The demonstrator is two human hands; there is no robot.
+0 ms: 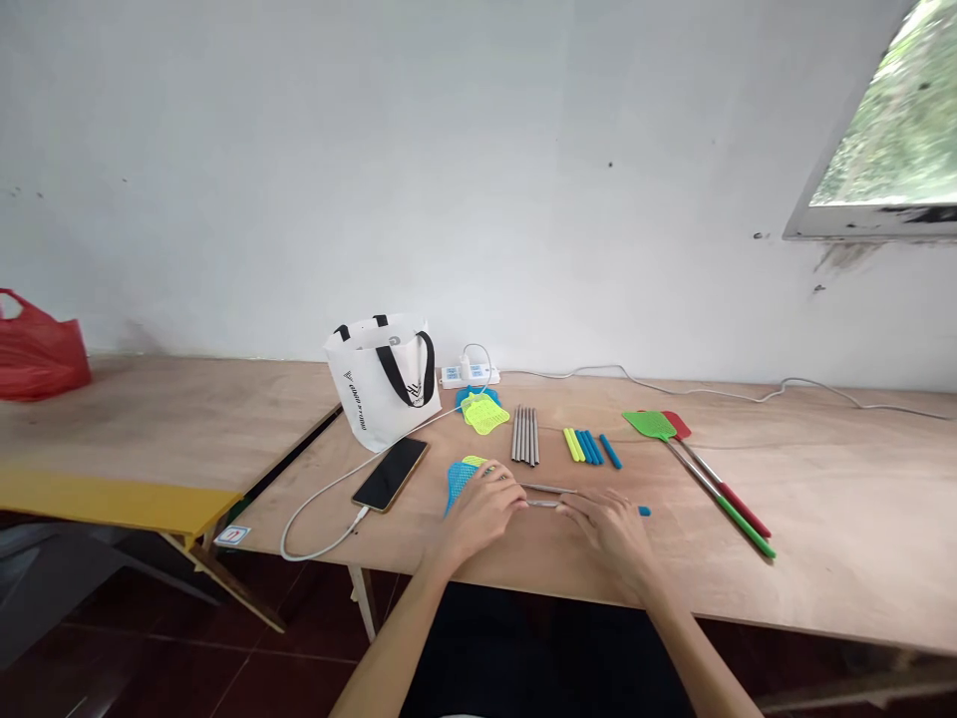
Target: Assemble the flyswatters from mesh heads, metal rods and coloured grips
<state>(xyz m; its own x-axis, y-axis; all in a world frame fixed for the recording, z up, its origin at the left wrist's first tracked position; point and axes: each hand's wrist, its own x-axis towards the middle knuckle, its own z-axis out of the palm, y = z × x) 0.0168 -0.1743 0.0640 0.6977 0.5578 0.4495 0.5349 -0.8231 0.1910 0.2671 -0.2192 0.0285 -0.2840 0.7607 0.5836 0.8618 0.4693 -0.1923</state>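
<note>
My left hand (484,511) is closed on a fly swatter beside its blue mesh head (458,481), which is partly covered by the fingers. The swatter's thin metal rod (542,504) spans the gap to my right hand (611,527), whose fingers pinch it. Just behind lies a second metal rod (549,489), passing behind both hands. A yellow mesh edge (473,461) peeks out beyond the blue head. A blue handle end (644,511) sticks out right of my right hand; which rod it belongs to is hidden.
Behind the hands lie several metal rods (525,436), yellow grips (574,445), blue grips (590,447) and yellow mesh heads (484,414). Green (722,499) and red (725,489) swatters lie right. A phone (391,476), its cable, a white bag (381,389) and a power strip (470,375) stand left.
</note>
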